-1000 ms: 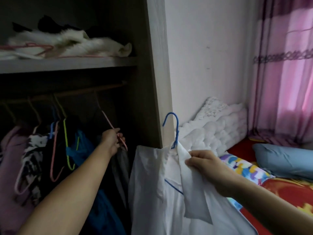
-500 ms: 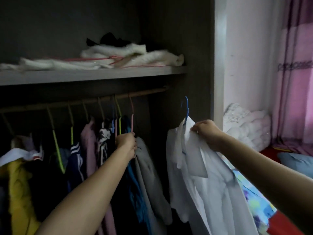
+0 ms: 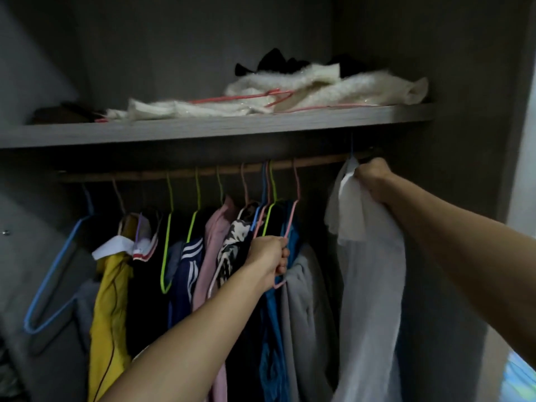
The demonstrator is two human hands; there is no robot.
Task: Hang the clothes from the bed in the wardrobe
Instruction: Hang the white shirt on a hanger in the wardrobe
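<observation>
White shirt (image 3: 374,274) pinched at its collar in my right hand (image 3: 374,177) by the rail (image 3: 203,171) — my left hand (image 3: 268,256) fingers curled round a pink hanger (image 3: 290,221).

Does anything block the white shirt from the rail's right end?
Nothing visible. The right hand holds the white shirt at the rail; the left hand grips a pink hanger, beside the gap.
</observation>
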